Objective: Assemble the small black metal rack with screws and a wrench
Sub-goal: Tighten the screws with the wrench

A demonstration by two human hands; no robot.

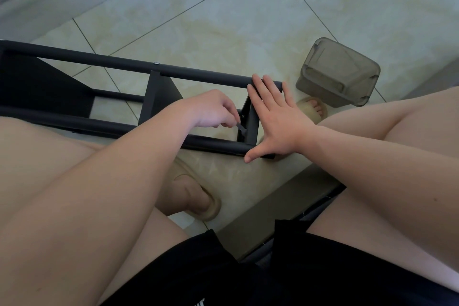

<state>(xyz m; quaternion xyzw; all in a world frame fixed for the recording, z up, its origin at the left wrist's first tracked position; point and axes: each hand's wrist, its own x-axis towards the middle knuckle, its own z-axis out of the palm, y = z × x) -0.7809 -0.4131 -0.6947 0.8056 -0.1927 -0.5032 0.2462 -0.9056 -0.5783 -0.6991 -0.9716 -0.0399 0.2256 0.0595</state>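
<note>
The small black metal rack (104, 62) lies on its side across the tiled floor, its two long tubes running left to right in front of my knees. My left hand (213, 109) reaches inside the frame and pinches a small flat grey wrench (241, 127), whose tip sits at a screw on the inner face of the rack's right end panel (250, 117). My right hand (275, 117) presses flat with spread fingers against the outside of that end panel. The screw itself is hidden behind the wrench.
A smoky translucent plastic bin (340, 72) lies overturned on the floor just right of the rack. My feet in tan slippers (203, 206) rest on the tiles, one below the rack and one (313, 109) beyond my right hand. A wall base runs along the upper left.
</note>
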